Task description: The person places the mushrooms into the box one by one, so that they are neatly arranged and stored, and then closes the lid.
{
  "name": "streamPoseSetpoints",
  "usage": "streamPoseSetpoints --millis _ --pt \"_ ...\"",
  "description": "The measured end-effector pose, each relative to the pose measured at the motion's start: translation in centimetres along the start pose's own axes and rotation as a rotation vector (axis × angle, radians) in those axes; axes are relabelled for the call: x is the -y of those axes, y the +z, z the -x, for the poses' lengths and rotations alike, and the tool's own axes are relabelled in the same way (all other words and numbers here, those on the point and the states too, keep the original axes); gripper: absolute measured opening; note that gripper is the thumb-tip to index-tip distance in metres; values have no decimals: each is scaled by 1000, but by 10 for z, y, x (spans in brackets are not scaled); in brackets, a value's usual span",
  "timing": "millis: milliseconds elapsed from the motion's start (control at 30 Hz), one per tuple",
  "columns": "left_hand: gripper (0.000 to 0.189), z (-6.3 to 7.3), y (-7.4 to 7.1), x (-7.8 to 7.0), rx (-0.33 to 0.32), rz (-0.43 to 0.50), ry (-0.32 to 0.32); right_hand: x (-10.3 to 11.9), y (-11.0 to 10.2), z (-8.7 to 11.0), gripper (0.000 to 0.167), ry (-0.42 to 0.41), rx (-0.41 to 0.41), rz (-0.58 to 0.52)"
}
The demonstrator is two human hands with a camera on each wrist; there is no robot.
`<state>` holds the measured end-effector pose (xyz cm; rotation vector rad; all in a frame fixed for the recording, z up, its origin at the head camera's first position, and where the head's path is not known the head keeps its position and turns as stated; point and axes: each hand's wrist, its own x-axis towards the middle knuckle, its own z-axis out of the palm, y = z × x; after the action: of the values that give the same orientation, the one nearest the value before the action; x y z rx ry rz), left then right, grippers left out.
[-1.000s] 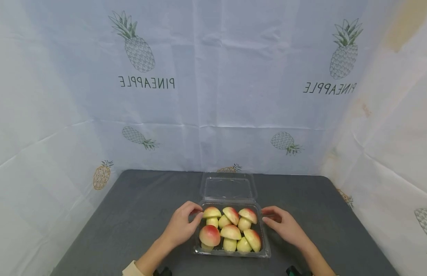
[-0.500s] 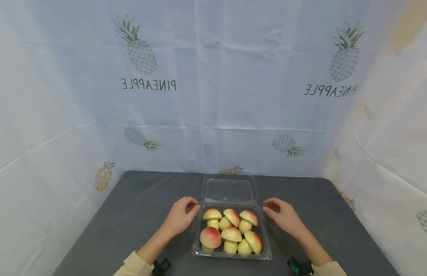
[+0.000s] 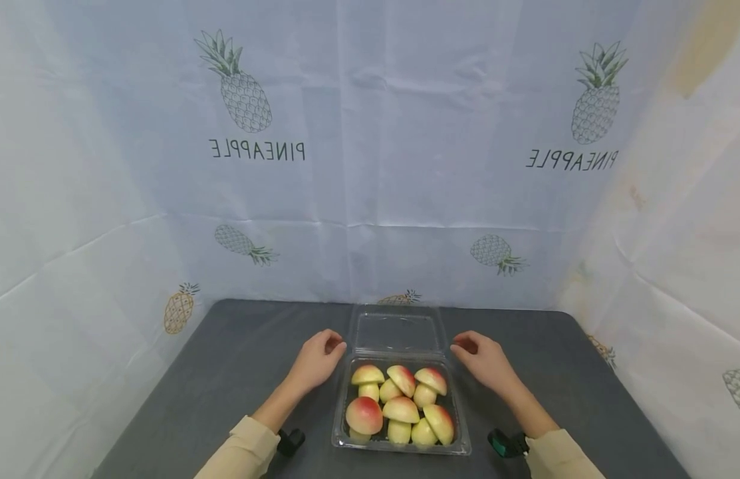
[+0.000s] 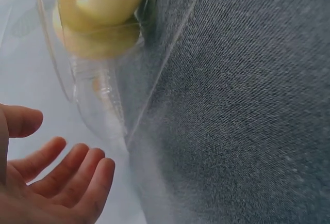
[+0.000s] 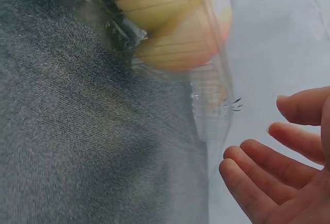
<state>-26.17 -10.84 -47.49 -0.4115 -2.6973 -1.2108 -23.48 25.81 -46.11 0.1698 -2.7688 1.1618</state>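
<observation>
A clear plastic clamshell box (image 3: pixel 401 448) stands near the front of the table, its lid (image 3: pixel 398 332) folded back flat behind it. Inside sit several yellow toy mushrooms (image 3: pixel 400 409) with red-tinged caps, in two rows. My left hand (image 3: pixel 317 359) is just left of the box's hinge, holding nothing. On the other side, level with the hinge, my right hand (image 3: pixel 485 359) is likewise holding nothing. In the left wrist view the fingers (image 4: pixel 95 182) are relaxed and apart from the box wall. The right wrist view has the right fingers (image 5: pixel 247 182) loosely bent beside the lid.
A dark grey cloth covers the table (image 3: pixel 250 346). Behind and at both sides hangs a pale curtain (image 3: pixel 405 166) printed with pineapples. Each wrist carries a black camera mount, such as the left mount (image 3: pixel 290 442).
Both hands have slid away from me along the box's sides, from beside the back row of mushrooms to the lid's hinge. Box and mushrooms stay put; the head view shifts slightly.
</observation>
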Motion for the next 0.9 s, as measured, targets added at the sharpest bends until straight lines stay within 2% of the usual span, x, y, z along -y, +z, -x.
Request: streamPoseSetpoints --millis 100,333,667,900 --pt "21 -6 3 3 9 7 -21 -3 4 -4 34 1 -12 -6" --pt "27 -16 11 10 78 73 -97 -11 14 -14 37 19 -21 -11" --pt "35 -28 20 17 75 91 -179 -22 29 -25 45 76 -4 2" --pt "33 -33 25 18 79 139 -192 -22 32 -28 42 100 24 -36"
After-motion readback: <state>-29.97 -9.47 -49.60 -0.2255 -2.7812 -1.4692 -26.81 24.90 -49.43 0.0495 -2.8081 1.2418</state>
